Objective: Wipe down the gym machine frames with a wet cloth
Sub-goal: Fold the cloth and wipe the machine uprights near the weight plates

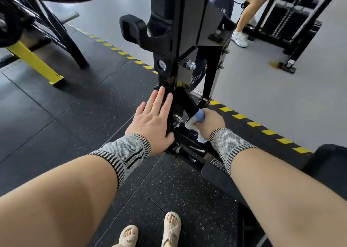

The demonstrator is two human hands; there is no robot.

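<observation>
A black steel gym machine frame (181, 45) rises in the middle of the view, with bolts near its base. My left hand (153, 118) lies flat with straight fingers against the left face of the upright. My right hand (212, 121) grips a blue and white cloth (196, 120) and presses it on a slanted black brace (187, 101) low on the frame. Part of the cloth hangs below my palm. Both wrists wear grey knitted bands.
Black speckled rubber mats (75, 115) cover the floor, edged by yellow-black tape (253, 123). A yellow-footed rack (35, 62) stands at left. A black pad (330, 164) sits at right. Another person (244, 15) stands beyond the frame by another black machine (293, 30). My sandalled feet (150, 229) are below.
</observation>
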